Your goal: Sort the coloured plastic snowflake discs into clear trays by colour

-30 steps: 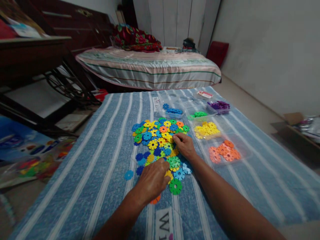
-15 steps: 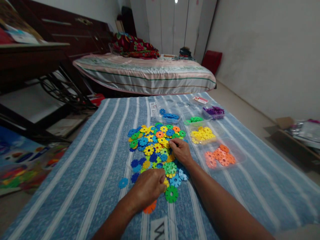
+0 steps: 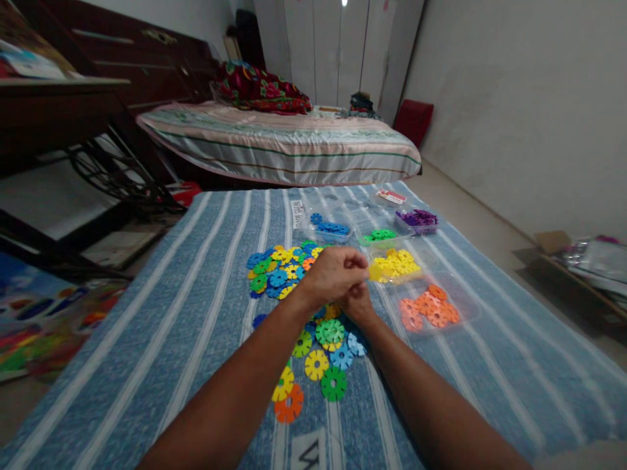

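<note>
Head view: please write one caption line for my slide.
Left hand pinches a yellow disc by the yellow tray; right hand rests on the pile.

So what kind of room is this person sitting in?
Most likely a home bedroom: a made bed with a striped cover, white wardrobe doors behind it, and a dark wooden dresser on the left.

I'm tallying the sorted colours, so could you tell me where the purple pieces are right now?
In the head view, the purple pieces sit in a clear tray at the far right of the striped blue cloth, just right of the green pieces and beyond the yellow ones.
</note>
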The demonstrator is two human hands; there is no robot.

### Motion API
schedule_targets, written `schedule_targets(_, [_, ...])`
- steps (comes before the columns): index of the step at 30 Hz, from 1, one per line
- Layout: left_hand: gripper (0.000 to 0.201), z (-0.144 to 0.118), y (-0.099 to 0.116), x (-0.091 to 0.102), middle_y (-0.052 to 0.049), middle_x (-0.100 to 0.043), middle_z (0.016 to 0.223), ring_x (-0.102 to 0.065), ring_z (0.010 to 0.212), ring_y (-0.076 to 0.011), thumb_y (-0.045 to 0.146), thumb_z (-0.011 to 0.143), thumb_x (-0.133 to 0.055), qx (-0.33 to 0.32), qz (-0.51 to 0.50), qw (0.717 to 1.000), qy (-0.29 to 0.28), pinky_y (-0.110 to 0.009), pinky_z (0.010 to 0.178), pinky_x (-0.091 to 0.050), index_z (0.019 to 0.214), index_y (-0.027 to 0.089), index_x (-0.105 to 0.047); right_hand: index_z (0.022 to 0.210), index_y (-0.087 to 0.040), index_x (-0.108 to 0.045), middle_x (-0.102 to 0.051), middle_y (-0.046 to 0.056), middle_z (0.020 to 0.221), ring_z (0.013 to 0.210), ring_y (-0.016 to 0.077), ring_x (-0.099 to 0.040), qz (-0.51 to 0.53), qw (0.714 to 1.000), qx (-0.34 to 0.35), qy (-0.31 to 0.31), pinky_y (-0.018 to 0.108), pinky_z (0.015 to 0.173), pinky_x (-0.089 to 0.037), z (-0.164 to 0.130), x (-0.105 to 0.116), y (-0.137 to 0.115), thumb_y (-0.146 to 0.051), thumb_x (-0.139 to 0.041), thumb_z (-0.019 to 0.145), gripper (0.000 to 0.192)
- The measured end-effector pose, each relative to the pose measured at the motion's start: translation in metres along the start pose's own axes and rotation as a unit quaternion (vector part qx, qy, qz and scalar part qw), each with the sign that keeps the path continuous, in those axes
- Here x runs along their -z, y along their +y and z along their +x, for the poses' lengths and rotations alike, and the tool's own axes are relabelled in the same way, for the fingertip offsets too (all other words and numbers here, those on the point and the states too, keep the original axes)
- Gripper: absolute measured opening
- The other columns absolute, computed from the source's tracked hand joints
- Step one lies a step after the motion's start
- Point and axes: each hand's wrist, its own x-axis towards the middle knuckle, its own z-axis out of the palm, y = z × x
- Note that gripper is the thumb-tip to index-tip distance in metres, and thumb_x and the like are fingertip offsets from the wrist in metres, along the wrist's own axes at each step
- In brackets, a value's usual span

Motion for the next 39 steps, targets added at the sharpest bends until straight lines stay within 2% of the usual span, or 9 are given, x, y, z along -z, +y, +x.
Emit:
schedule_targets(3, [0.015, 0.017, 0.009, -0.009, 0.002, -0.063, 0.068, -0.058, 0.067, -0.0109, 0.019, 0.064, -0.065, -0.033, -0.011, 0.998, 0.056, -0.021, 0.062, -0.045, 0.078, 0.015, -0.065, 0.066, -0.019, -0.066, -0.066, 0.004, 0.065, 0.062, 0.019, -0.058, -0.019, 1.0, -0.015, 0.015, 0.029, 0.057, -0.044, 0.001, 0.0, 0.002, -0.038, -0.056, 0.079, 0.025])
schedule_targets(6, [0.011, 0.011, -0.005, -0.005, 0.002, -0.063, 0.066, -0.057, 0.064, -0.0114, 0.021, 0.068, -0.06, -0.025, 0.04, 0.998, 0.038, -0.021, 0.061, -0.044, 0.074, 0.015, -0.066, 0.065, -0.018, -0.067, -0.067, 0.004, 0.065, 0.064, 0.0194, -0.059, -0.02, 1.0, -0.003, 0.009, 0.029, 0.059, -0.045, -0.001, 0.002, -0.001, -0.037, -0.056, 0.08, 0.026])
schedule_targets(11, [0.013, -0.03, -0.042, 0.019, 0.002, -0.06, 0.06, -0.052, 0.057, -0.0111, 0.024, 0.072, -0.055, 0.03, 0.143, 0.989, -0.009, -0.022, 0.056, -0.038, 0.068, 0.016, -0.064, 0.078, -0.02, -0.072, -0.071, 0.002, 0.077, 0.073, 0.0181, -0.062, -0.01, 1.0, 0.021, 0.004, 0.029, 0.068, -0.046, -0.004, 0.005, -0.009, -0.037, -0.054, 0.083, 0.024])
schedule_targets(14, [0.013, -0.055, -0.051, 0.028, 0.002, -0.058, 0.059, -0.051, 0.058, -0.0113, 0.023, 0.075, -0.055, 0.061, 0.212, 0.975, -0.038, -0.023, 0.056, -0.035, 0.068, 0.017, -0.063, 0.078, -0.021, -0.072, -0.07, 0.001, 0.074, 0.071, 0.0168, -0.06, -0.023, 1.0, 0.009, 0.02, 0.028, 0.068, -0.045, -0.005, 0.005, -0.012, -0.041, -0.052, 0.085, 0.028])
schedule_targets(21, [0.009, -0.096, -0.051, 0.019, 0.001, -0.059, 0.065, -0.054, 0.063, -0.0143, 0.019, 0.075, -0.055, 0.095, 0.376, 0.913, -0.125, -0.027, 0.06, -0.032, 0.067, 0.019, -0.059, 0.076, -0.021, -0.07, -0.068, 0.002, 0.073, 0.07, 0.0171, -0.059, -0.015, 1.0, 0.014, 0.019, 0.029, 0.068, -0.045, -0.005, 0.006, -0.013, -0.044, -0.052, 0.084, 0.03])
schedule_targets(25, [0.013, -0.108, -0.049, 0.008, -0.006, -0.066, 0.09, -0.062, 0.085, -0.0229, 0.023, 0.08, -0.055, 0.112, 0.443, 0.877, -0.15, -0.032, 0.072, -0.041, 0.087, 0.018, -0.064, 0.074, -0.021, -0.069, -0.067, 0.002, 0.073, 0.069, 0.0169, -0.059, -0.004, 1.0, 0.018, 0.018, 0.029, 0.068, -0.045, -0.005, 0.007, -0.013, -0.044, -0.052, 0.084, 0.031])
schedule_targets(29, [0.026, -0.114, -0.048, 0.004, -0.01, -0.063, 0.112, -0.06, 0.104, -0.0261, 0.023, 0.081, -0.054, 0.113, 0.467, 0.861, -0.167, -0.036, 0.086, -0.045, 0.105, 0.018, -0.062, 0.074, -0.021, -0.07, -0.066, 0.001, 0.071, 0.068, 0.0165, -0.059, -0.01, 1.0, 0.014, 0.019, 0.028, 0.066, -0.045, -0.006, 0.007, -0.014, -0.044, -0.052, 0.084, 0.031])
schedule_targets(35, [0.017, -0.115, -0.052, 0.005, -0.007, -0.061, 0.1, -0.058, 0.096, -0.0227, 0.022, 0.08, -0.051, 0.114, 0.458, 0.868, -0.157, -0.034, 0.084, -0.044, 0.095, 0.019, -0.057, 0.076, -0.021, -0.071, -0.068, 0.001, 0.073, 0.069, 0.0162, -0.059, -0.022, 1.0, 0.01, 0.015, 0.027, 0.067, -0.045, -0.005, 0.006, -0.015, -0.044, -0.051, 0.086, 0.032])
schedule_targets(39, [0.006, -0.113, -0.055, 0.012, -0.001, -0.06, 0.079, -0.056, 0.076, -0.0167, 0.021, 0.076, -0.052, 0.133, 0.376, 0.907, -0.138, -0.028, 0.068, -0.039, 0.081, 0.02, -0.055, 0.077, -0.022, -0.071, -0.068, 0.001, 0.072, 0.07, 0.0164, -0.06, -0.028, 0.999, 0.007, 0.016, 0.028, 0.068, -0.046, -0.004, 0.004, -0.014, -0.045, -0.051, 0.085, 0.032])
